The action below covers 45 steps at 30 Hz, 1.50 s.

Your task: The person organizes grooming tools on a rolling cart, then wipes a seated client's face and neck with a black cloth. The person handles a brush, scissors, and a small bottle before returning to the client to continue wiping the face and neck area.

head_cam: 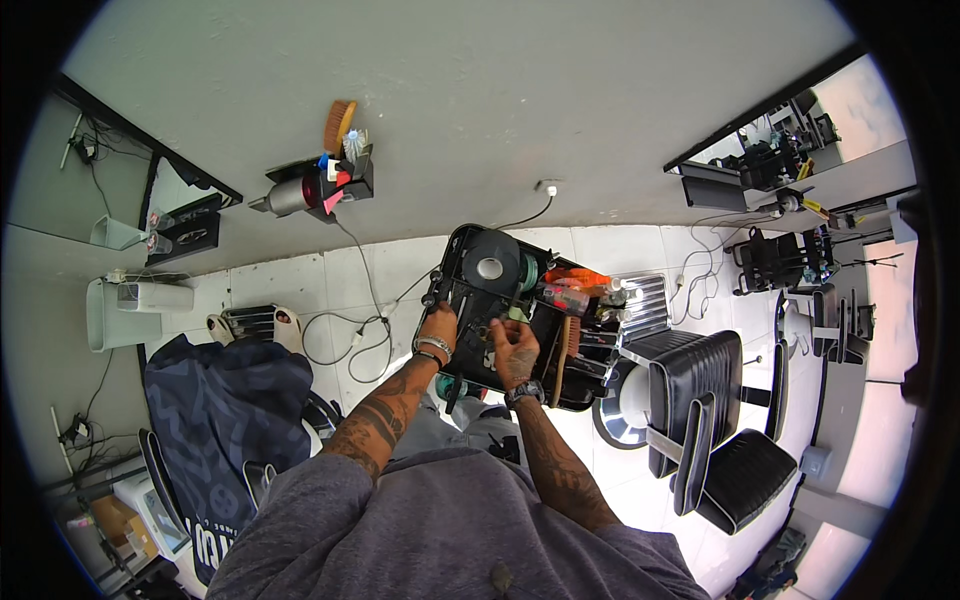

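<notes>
Before me stands a black barber's tool tray [466, 360] with compartments. My left hand [437, 330] is over its left side, fingers down among small dark items, and its grip is hidden. Just to the right, my right hand [516, 351] has its fingertips drawn together beside a small pale-green piece [517, 313]; whether it holds anything is too small to tell. Behind the hands lies a large dark round roll [480, 251] with a pale centre, beside a teal roll [529, 271]. An orange bottle [574, 279] and a wooden-handled brush [561, 367] lie in the right part.
A person under a dark cape [225, 420] sits at left, feet on a footrest. Cables [360, 330] loop over the floor. A black barber chair [694, 397] stands at right. The wall holder [362, 180] carries a hair dryer [291, 197] and a brush [340, 126].
</notes>
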Available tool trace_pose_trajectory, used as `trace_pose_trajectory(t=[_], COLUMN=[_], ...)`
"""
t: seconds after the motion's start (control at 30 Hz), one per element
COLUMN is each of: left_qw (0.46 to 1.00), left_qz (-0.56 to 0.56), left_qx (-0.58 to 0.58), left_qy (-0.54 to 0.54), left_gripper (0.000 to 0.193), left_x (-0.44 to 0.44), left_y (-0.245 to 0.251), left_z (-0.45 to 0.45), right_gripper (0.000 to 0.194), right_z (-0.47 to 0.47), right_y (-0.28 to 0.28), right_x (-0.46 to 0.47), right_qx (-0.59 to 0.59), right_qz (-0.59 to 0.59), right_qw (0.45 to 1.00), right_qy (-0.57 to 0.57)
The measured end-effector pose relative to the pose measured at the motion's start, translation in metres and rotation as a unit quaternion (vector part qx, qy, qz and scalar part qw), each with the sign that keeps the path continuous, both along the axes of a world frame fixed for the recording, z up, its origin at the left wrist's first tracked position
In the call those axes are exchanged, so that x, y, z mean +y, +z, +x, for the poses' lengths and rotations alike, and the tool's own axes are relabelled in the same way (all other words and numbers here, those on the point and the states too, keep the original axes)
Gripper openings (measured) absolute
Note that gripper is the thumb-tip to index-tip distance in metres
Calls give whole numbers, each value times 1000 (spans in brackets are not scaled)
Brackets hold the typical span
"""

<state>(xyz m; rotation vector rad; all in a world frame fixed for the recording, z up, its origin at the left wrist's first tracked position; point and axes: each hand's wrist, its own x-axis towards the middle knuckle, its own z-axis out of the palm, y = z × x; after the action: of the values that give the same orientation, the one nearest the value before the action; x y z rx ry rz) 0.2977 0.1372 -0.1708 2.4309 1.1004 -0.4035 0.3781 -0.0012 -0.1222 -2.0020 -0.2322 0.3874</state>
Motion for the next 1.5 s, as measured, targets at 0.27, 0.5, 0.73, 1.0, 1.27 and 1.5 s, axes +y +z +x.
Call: trace_pose_trajectory(t=[0.27, 0.5, 0.73, 1.0, 1.27, 1.5], left_qw=[966, 753, 922, 982, 977, 989], left_qz=[14, -457, -166, -120, -117, -77], left_qx=[-254, -286, -268, -42, -119, -96], left_qy=[38, 379, 224, 141, 134, 82], left_gripper=[33, 34, 27, 35, 38, 31], left_x=[-15, 3, 0, -1, -5, -11], left_y=[5, 5, -1, 12, 1, 14], left_z=[-27, -29, -13, -12, -13, -19], right_gripper=[32, 26, 25, 34, 49, 47], right_z=[0, 3, 1, 10, 6, -9], right_y=[-15, -39, -58, -57, -104, -106], right_x=[27, 35, 35, 25, 35, 39], right_qx=[49, 234, 147, 403, 343, 433], right_qz=[-67, -54, -72, 31, 1, 110], right_qw=[970, 934, 954, 909, 924, 890], right_qy=[227, 266, 252, 100, 171, 92])
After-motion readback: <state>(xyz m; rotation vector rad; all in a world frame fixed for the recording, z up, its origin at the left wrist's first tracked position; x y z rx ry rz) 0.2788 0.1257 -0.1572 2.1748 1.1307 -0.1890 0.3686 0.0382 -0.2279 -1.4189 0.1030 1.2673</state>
